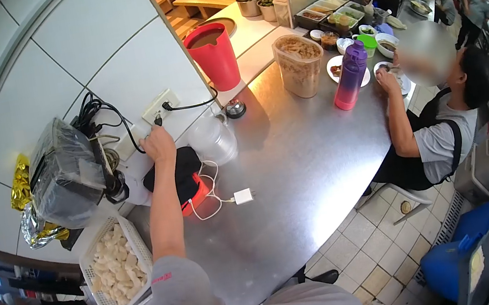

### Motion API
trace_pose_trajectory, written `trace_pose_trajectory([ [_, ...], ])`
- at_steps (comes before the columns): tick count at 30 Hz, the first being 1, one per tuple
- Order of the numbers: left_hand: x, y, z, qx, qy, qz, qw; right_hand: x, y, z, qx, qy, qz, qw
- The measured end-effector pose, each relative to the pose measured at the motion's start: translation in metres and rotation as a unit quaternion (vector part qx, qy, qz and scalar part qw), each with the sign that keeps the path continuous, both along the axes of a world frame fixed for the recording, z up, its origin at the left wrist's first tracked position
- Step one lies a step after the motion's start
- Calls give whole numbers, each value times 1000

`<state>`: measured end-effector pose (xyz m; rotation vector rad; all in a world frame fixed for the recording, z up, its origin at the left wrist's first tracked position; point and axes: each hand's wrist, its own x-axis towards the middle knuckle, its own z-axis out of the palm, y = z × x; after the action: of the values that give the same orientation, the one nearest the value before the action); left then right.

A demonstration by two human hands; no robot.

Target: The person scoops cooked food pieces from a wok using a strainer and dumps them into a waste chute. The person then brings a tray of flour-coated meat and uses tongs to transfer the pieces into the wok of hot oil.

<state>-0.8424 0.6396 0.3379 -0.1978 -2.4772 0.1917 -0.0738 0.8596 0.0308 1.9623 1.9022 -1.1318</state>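
My left hand (158, 145) reaches up to the white wall outlet (160, 106), its fingers closed on a black plug (158, 122) right at the lower sockets. A second black plug (167, 106) with a cord sits in the same outlet. Below my forearm lies a black cloth-like item (186, 170) on top of a red-orange object (197, 194). A white charger (243, 196) with its looped cable rests beside them on the steel table (280, 211). Close by stands a clear plastic jug (214, 139). My right hand is out of frame.
A plastic-wrapped machine (67, 172) stands left, above a white basket (144, 250) of pale chunks. A red pitcher (215, 60), a call bell (236, 110), a food container (300, 69) and a purple bottle (349, 77) stand farther back. A seated person (449, 137) eats at right.
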Motion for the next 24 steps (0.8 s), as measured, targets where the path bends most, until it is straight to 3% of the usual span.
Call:
trace_pose_trajectory([
  [14, -1, 17, 8, 2, 21, 27, 999, -6, 16, 0, -3, 1, 10, 1000],
  [24, -19, 39, 28, -33, -90, 42, 995, -10, 35, -1, -9, 5, 26, 1000],
])
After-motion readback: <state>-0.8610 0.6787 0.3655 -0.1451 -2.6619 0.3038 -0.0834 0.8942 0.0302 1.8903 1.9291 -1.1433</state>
